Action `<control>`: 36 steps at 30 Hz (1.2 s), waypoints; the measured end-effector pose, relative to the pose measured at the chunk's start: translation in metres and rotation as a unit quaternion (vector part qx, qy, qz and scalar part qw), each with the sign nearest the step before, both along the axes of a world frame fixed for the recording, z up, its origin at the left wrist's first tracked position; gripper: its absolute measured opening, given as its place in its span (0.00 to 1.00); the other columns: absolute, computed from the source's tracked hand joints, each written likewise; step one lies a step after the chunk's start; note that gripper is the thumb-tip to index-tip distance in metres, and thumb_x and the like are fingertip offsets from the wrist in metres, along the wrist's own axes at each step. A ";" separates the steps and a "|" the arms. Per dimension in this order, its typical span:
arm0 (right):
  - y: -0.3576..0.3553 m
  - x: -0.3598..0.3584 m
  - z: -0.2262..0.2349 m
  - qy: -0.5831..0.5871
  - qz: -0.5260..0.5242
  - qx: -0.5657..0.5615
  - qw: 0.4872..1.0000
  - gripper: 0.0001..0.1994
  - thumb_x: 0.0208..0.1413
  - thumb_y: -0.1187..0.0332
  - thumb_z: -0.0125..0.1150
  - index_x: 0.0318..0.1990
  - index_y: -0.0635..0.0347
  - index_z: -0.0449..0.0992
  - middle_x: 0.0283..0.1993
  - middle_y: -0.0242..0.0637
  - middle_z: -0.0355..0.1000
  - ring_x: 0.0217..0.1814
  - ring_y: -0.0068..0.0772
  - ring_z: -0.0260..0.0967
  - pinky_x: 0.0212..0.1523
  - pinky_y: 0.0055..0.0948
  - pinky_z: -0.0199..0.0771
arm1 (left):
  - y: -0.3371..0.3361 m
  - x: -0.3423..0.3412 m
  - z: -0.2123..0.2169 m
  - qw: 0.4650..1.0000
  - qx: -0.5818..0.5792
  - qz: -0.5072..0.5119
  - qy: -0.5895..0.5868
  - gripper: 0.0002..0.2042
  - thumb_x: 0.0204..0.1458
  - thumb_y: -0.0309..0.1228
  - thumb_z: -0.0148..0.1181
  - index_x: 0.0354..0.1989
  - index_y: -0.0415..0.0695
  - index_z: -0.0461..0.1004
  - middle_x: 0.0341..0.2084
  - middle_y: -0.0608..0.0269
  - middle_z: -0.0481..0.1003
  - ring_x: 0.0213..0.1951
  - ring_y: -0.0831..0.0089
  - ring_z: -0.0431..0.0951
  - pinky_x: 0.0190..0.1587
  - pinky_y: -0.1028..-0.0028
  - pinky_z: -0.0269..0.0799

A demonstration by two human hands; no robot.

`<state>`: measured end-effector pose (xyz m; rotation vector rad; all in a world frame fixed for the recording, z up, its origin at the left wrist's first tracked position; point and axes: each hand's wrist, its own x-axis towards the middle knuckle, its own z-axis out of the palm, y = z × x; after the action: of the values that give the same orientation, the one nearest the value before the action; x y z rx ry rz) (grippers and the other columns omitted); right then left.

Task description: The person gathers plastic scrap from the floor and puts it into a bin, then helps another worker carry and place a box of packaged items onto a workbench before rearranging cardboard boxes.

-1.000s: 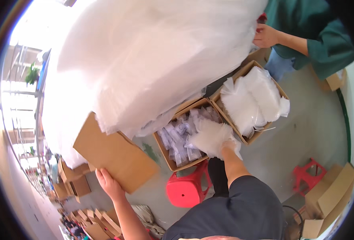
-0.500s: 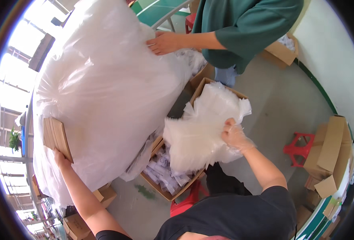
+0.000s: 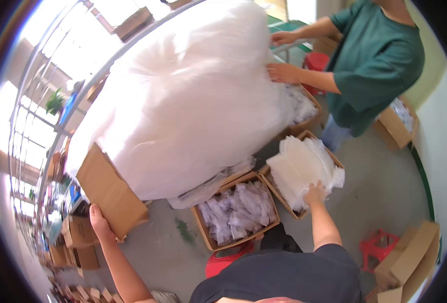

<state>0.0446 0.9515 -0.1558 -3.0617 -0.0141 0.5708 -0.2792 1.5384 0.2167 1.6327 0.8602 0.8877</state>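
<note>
My left hand (image 3: pixel 101 222) is closed on the lower edge of a brown cardboard piece (image 3: pixel 110 192), which looks like a small carton or folded cardboard and is held up at the left. At the right, my right hand (image 3: pixel 315 194) rests with fingers apart on a stack of white translucent plastic bags or sheets (image 3: pixel 301 169). That stack lies in an open cardboard box (image 3: pixel 282 203) and sticks up over its rim. Beside it, a second open box (image 3: pixel 208 237) holds many small clear-wrapped pieces (image 3: pixel 241 209).
A huge white plastic bag (image 3: pixel 183 106) bulges across the far middle. Behind it a co-worker in a green top (image 3: pixel 380 65) touches its right side. Red stools (image 3: pixel 377 247) and cartons (image 3: pixel 407 257) stand at the right; more cartons (image 3: pixel 79 232) stand at the left.
My right hand has brought the white stack down into the far box and its fingers have loosened. My left hand has turned the cardboard so its broad face shows. The view has shifted.
</note>
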 end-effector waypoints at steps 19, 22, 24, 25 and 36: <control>0.343 0.078 0.276 -0.238 0.360 0.363 0.826 0.42 0.44 0.51 0.64 0.67 0.46 0.53 0.69 0.69 0.36 0.72 0.63 0.38 0.67 0.51 0.48 | -0.192 -0.187 0.007 0.984 -0.086 0.148 -0.045 0.17 0.65 0.38 0.39 0.52 0.37 0.64 0.44 0.58 0.71 0.45 0.70 0.72 0.46 0.71 0.70; 0.392 0.118 0.307 -0.135 0.362 0.283 0.878 0.42 0.46 0.46 0.62 0.68 0.38 0.51 0.71 0.64 0.32 0.72 0.66 0.36 0.65 0.53 0.51 | -0.193 -0.176 0.011 0.982 -0.068 0.173 -0.011 0.17 0.65 0.38 0.40 0.52 0.37 0.64 0.44 0.58 0.71 0.45 0.71 0.72 0.46 0.72 0.70; 0.426 0.154 0.310 -0.092 0.342 0.271 0.895 0.41 0.48 0.44 0.60 0.69 0.33 0.47 0.72 0.58 0.29 0.72 0.67 0.34 0.65 0.54 0.53 | -0.193 -0.168 0.015 0.981 -0.060 0.186 0.008 0.17 0.65 0.38 0.40 0.52 0.37 0.64 0.44 0.58 0.71 0.45 0.71 0.72 0.46 0.72 0.70; 0.441 0.170 0.316 -0.076 0.336 0.267 0.900 0.41 0.48 0.44 0.59 0.69 0.31 0.46 0.73 0.55 0.28 0.72 0.67 0.34 0.65 0.54 0.53 | -0.193 -0.166 0.014 0.981 -0.057 0.187 0.013 0.17 0.65 0.38 0.40 0.52 0.37 0.64 0.44 0.58 0.71 0.44 0.71 0.72 0.46 0.73 0.70; 0.482 0.193 0.256 -0.200 0.359 0.288 0.865 0.40 0.50 0.50 0.58 0.69 0.34 0.45 0.72 0.50 0.38 0.74 0.58 0.32 0.68 0.57 0.41 | -0.186 -0.148 -0.003 0.976 0.005 0.216 -0.004 0.16 0.65 0.37 0.40 0.51 0.37 0.64 0.42 0.60 0.71 0.43 0.73 0.73 0.46 0.75 0.69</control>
<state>0.2372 1.4334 0.1004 -2.4280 -1.1344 -0.0955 -0.4270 1.3528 0.2132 1.4714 1.2345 1.1949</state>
